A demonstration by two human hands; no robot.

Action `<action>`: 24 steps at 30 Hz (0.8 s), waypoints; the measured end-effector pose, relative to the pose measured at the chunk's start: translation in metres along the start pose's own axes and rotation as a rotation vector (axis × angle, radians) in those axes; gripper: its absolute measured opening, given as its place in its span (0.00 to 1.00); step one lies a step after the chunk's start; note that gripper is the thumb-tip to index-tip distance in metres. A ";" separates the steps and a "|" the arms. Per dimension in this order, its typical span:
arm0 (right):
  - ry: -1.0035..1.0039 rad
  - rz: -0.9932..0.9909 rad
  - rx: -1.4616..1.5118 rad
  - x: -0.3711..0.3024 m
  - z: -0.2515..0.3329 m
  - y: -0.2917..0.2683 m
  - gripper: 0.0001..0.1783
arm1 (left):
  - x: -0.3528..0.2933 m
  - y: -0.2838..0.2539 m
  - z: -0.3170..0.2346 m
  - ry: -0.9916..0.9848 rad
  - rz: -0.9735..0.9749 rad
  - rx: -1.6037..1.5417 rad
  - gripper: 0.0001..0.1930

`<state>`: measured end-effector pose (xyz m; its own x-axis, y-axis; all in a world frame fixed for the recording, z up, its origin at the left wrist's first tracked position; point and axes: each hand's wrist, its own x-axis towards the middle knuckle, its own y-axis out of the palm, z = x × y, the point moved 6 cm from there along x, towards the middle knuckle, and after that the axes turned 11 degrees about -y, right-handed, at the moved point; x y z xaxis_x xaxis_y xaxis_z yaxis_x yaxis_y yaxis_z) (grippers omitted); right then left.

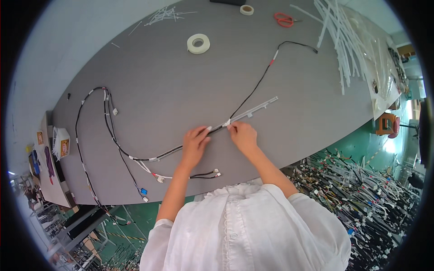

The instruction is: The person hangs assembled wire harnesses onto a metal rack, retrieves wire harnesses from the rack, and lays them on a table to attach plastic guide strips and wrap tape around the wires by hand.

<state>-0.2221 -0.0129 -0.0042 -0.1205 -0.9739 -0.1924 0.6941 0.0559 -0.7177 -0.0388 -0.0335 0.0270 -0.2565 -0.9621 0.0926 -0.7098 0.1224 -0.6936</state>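
Note:
A black wire harness [169, 154] with white tape bands runs across the grey table. My left hand [195, 143] is closed on its main bundle, fingertips on the cable. Just to the right, my right hand [244, 135] pinches at a piece of white tape [226, 122] around the bundle. A long clear-white plastic strip [260, 108] with small tabs lies along the harness there and reaches out to the upper right. From the same spot a thin black branch [256, 88] with a red band runs away to the far right. White connectors [217, 172] end a short branch near me.
A large white tape roll [198, 44], a smaller roll [247, 10] and red-handled scissors [284, 20] lie toward the back. White strips [341, 40] are piled at far right, white cable ties [166, 16] at far left. Many harnesses [361, 198] hang beside the table, lower right.

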 end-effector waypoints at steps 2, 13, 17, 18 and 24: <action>0.037 -0.007 0.060 0.001 0.002 -0.004 0.10 | 0.009 0.018 -0.010 -0.010 0.022 0.015 0.13; 0.201 -0.105 0.005 0.011 -0.004 0.000 0.13 | 0.014 0.033 -0.003 0.045 0.013 -0.028 0.16; 0.460 0.018 0.458 0.008 -0.013 0.012 0.13 | 0.014 0.033 -0.005 0.134 -0.040 0.007 0.17; 0.547 0.029 0.670 0.004 -0.014 0.018 0.13 | 0.014 0.034 -0.005 0.156 -0.048 0.043 0.18; 0.688 0.016 0.836 -0.007 -0.016 0.031 0.13 | 0.012 0.035 -0.004 0.171 -0.003 0.050 0.16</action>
<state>-0.2108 -0.0005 -0.0358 -0.2983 -0.6276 -0.7191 0.9321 -0.3535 -0.0781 -0.0693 -0.0395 0.0065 -0.3649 -0.9066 0.2117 -0.6785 0.1033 -0.7273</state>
